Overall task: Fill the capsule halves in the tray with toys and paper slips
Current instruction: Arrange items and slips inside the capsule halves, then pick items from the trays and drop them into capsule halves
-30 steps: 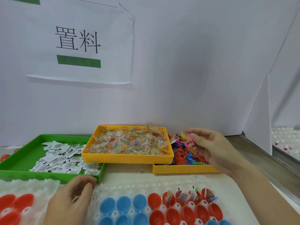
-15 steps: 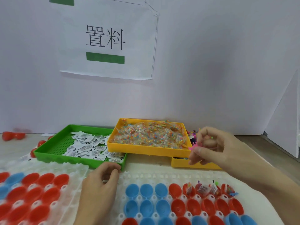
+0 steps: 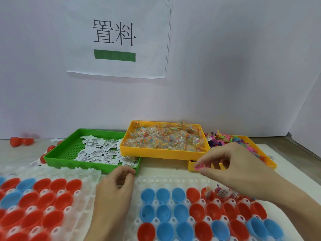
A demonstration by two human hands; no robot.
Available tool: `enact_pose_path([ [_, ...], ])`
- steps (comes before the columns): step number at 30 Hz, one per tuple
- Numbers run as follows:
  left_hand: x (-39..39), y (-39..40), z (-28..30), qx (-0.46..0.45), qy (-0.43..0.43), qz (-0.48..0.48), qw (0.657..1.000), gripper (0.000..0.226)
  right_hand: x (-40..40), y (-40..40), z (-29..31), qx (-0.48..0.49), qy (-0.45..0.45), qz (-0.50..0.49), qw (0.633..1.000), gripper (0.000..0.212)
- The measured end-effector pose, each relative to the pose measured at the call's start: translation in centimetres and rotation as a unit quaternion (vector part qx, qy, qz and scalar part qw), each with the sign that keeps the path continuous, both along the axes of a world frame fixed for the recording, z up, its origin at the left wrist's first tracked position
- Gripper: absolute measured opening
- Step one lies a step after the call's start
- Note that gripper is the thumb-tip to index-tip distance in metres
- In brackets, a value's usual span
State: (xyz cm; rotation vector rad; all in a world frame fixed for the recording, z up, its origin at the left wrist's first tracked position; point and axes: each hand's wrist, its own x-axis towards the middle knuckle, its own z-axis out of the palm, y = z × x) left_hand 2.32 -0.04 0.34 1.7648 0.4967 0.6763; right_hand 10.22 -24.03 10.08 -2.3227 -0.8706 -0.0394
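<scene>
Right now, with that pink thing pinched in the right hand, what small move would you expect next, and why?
Probably a short move down and toward the person, to drop the pink toy into an empty red capsule half. The right hand pinches the toy just above the capsule tray, the halves to the right of that one already hold slips, and the left hand rests on the tray's edge.

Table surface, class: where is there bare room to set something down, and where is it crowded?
Bare patches: the table strip between the yellow bin and the capsule tray; the wooden strip at far right. Crowded: the green tray with slips, capsule trays in front, loose red halves at left.
</scene>
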Motion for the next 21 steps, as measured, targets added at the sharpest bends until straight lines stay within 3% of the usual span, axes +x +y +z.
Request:
enact_pose_path([
  [6, 0.1, 0.3, -0.4, 0.006, 0.004, -0.004, 1.000, 0.029, 0.1, 0.2, -0.4, 0.017, 0.052, 0.008, 0.998, 0.012],
  [21, 0.3, 0.4, -1.0, 0.003, -0.004, -0.008, 1.000, 0.033, 0.1, 0.9, -1.9, -0.052, 0.017, 0.027, 0.998, 0.009],
])
